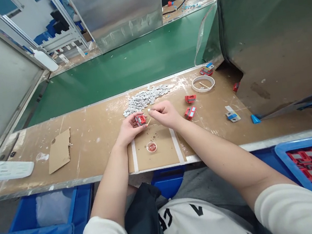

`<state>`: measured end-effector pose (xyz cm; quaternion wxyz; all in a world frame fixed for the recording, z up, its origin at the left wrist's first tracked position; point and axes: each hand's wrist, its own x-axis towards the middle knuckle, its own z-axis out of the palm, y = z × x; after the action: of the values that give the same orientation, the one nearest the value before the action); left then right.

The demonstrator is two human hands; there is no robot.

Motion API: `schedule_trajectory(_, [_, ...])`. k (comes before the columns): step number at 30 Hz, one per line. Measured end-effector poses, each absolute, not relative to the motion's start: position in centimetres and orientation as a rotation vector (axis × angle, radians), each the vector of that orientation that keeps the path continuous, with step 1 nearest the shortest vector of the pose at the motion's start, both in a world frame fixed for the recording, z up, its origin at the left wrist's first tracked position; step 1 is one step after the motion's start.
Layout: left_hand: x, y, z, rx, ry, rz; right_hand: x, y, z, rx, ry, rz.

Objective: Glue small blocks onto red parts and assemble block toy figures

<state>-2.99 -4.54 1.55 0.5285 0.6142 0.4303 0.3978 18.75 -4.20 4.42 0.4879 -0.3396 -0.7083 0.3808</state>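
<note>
White shirt [201, 223] cut off below, red part [141, 120] half-covered by left fingers [139, 129]

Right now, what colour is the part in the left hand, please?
The part in the left hand is mainly red, clearest in the head view.

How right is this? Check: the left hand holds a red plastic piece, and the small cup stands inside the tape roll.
Not inside the tape roll: the head view shows the small cup between two white strips. The left hand holds a red plastic piece.
</note>
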Motion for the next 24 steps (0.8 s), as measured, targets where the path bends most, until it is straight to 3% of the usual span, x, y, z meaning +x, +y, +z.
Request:
schedule_trajectory(5, [-2.9, -4.8, 1.9, 1.474, 1.057, 0.881, 18.4, -3.8, 4.0, -0.974, -1.596, 0.789])
schedule_trajectory(24, [-3.0, -4.7, 1.5, 1.488, 1.05, 0.858, 18.1, -3.5, 3.3, -1.079, -1.738, 0.773])
